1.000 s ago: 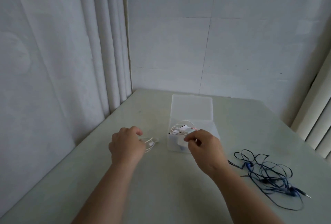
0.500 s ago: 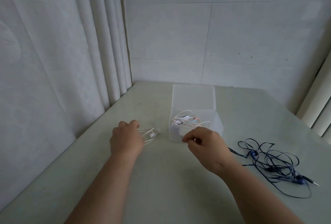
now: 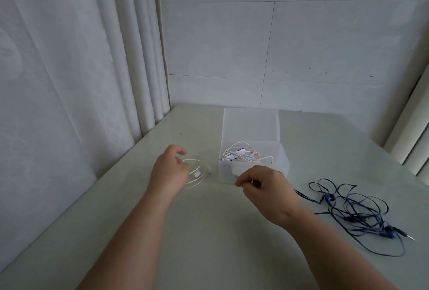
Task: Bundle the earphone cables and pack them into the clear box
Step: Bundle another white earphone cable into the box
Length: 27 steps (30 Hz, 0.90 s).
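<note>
Two bare hands work over a pale tabletop (image 3: 209, 231), and the job looks partly done. The left hand (image 3: 168, 173), toward the tabletop's left edge, has its fingers curled round several loose loops of a white earphone cable (image 3: 196, 174), likely serving as the form the coil is wound on. The right hand (image 3: 267, 187), nearer the middle, is curled with thumb and forefinger pinched on what appears to be a thin white strand, probably the cable's free end. It is too fine to be sure. Just beyond the right hand, toward the far edge, stands the clear box (image 3: 282, 166), its lid (image 3: 250, 125) tipped back and open. Inside lies a bundle of white and pinkish cables (image 3: 241, 156), some loops rising above the rim. Near the right edge, a blue earphone cable (image 3: 357, 210) sprawls tangled, not yet bundled.
</note>
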### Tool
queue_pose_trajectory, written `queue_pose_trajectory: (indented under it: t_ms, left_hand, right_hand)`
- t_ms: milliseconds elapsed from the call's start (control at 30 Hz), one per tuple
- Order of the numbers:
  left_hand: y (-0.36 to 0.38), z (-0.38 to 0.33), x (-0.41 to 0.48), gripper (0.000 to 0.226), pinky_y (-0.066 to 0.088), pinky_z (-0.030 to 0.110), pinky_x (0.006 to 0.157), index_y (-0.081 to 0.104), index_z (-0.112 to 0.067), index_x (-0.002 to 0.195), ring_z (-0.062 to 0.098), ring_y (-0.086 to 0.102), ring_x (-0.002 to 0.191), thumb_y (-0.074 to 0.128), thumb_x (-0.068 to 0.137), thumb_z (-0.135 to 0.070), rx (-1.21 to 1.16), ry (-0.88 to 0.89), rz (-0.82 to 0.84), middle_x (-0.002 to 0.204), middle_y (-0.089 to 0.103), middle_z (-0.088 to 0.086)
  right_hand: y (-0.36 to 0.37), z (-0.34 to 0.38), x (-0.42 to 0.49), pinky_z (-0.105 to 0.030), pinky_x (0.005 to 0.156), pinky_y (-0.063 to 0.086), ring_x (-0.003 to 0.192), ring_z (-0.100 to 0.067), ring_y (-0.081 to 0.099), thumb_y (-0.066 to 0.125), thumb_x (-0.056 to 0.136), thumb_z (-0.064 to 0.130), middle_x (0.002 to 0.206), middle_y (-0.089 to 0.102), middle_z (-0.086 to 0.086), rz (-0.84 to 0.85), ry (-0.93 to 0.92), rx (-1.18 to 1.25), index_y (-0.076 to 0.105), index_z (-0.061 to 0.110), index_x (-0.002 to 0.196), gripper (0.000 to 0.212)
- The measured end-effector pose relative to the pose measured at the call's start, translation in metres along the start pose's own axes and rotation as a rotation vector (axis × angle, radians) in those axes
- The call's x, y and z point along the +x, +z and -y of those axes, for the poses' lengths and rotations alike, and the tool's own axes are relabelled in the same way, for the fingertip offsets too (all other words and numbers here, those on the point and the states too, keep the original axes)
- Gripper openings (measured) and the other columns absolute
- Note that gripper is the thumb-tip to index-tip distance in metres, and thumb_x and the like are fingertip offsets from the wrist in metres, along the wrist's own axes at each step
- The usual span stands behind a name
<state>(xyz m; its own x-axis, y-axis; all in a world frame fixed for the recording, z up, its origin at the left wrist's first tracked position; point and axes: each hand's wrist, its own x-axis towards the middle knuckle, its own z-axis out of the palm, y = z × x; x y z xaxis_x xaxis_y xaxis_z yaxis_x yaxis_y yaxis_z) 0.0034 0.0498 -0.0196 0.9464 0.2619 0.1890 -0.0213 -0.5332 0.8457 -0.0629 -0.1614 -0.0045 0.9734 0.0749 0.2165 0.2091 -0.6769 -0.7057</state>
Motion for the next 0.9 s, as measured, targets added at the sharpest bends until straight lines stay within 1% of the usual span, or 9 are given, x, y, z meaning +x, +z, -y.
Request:
queue_pose_trajectory:
  t_ms: [67,167,333,500,600,700,767,833,900]
  left_hand:
    - [-0.002,-0.008,-0.002,0.035,0.049,0.035,0.064,0.06,-0.019,0.104,0.025,0.059,0.062,0.047,0.079,0.002,-0.307,-0.099,0.03,0.081,0.061,0.004]
    - [-0.005,-0.016,-0.004,0.038,0.051,0.031,0.06,0.059,-0.012,0.105,0.023,0.056,0.061,0.045,0.078,0.012,-0.59,-0.192,0.085,0.085,0.061,0.012]
    - [-0.006,-0.007,0.0,0.05,0.052,0.033,0.06,0.057,-0.016,0.109,0.024,0.06,0.076,0.041,0.077,0.018,-0.485,-0.193,0.126,0.088,0.064,0.011]
    - [-0.016,-0.02,-0.009,0.049,0.032,0.03,0.051,0.061,-0.02,0.099,0.023,0.043,0.052,0.04,0.064,0.008,-0.498,-0.147,0.134,0.07,0.063,0.008]
    - [-0.02,-0.031,-0.02,0.05,0.029,0.032,0.053,0.061,-0.012,0.099,0.023,0.043,0.047,0.046,0.053,0.0,-0.595,-0.06,0.264,0.067,0.064,0.011]
    - [-0.018,-0.037,-0.028,0.049,0.037,0.03,0.055,0.058,-0.008,0.104,0.024,0.048,0.052,0.05,0.057,0.002,-0.682,0.009,0.431,0.07,0.064,0.014]
    - [-0.015,-0.04,-0.033,0.048,0.04,0.03,0.055,0.057,-0.008,0.106,0.025,0.05,0.054,0.051,0.06,0.004,-0.708,0.042,0.519,0.072,0.064,0.016]
    - [-0.012,-0.041,-0.036,0.046,0.04,0.031,0.056,0.056,-0.008,0.106,0.024,0.052,0.054,0.053,0.062,0.005,-0.742,0.074,0.581,0.074,0.064,0.016]
    - [-0.011,-0.042,-0.037,0.044,0.042,0.029,0.057,0.056,-0.009,0.108,0.023,0.054,0.056,0.054,0.066,0.005,-0.825,0.116,0.625,0.076,0.065,0.014]
  right_hand:
    - [0.0,0.0,0.0,-0.011,0.056,0.036,0.059,-0.001,0.051,0.054,0.083,0.012,0.072,0.058,0.014,0.001,-0.001,-0.004,0.067,0.036,0.075,0.029]
    - [0.0,-0.001,0.001,-0.014,0.059,0.038,0.06,-0.004,0.051,0.054,0.083,0.012,0.074,0.059,0.014,-0.007,0.002,0.001,0.067,0.035,0.076,0.028]
    - [-0.001,-0.004,0.002,-0.019,0.06,0.043,0.062,-0.005,0.053,0.053,0.082,0.013,0.076,0.062,0.012,-0.034,0.008,0.006,0.067,0.037,0.074,0.029]
    - [0.001,-0.006,0.004,-0.012,0.059,0.04,0.065,-0.003,0.054,0.055,0.084,0.013,0.08,0.063,0.014,-0.043,-0.007,0.016,0.067,0.036,0.078,0.027]
    - [0.0,-0.005,0.004,-0.01,0.06,0.042,0.062,-0.001,0.051,0.061,0.085,0.019,0.09,0.063,0.017,-0.059,-0.027,0.133,0.066,0.036,0.101,0.024]
    - [0.0,-0.005,0.003,-0.014,0.07,0.048,0.073,-0.002,0.054,0.069,0.082,0.029,0.114,0.057,0.026,-0.015,-0.043,0.194,0.05,0.045,0.125,0.05]
    - [0.002,-0.004,0.003,-0.017,0.072,0.05,0.07,-0.002,0.055,0.072,0.08,0.032,0.117,0.058,0.021,0.025,-0.031,0.195,0.044,0.047,0.131,0.06]
    - [0.005,-0.005,0.003,-0.014,0.066,0.046,0.062,-0.001,0.051,0.072,0.081,0.029,0.11,0.062,0.021,0.063,-0.047,0.164,0.051,0.042,0.126,0.052]
    - [0.007,-0.005,0.003,-0.011,0.058,0.041,0.056,-0.001,0.047,0.07,0.082,0.027,0.089,0.066,0.016,0.08,-0.045,0.093,0.066,0.034,0.101,0.02]
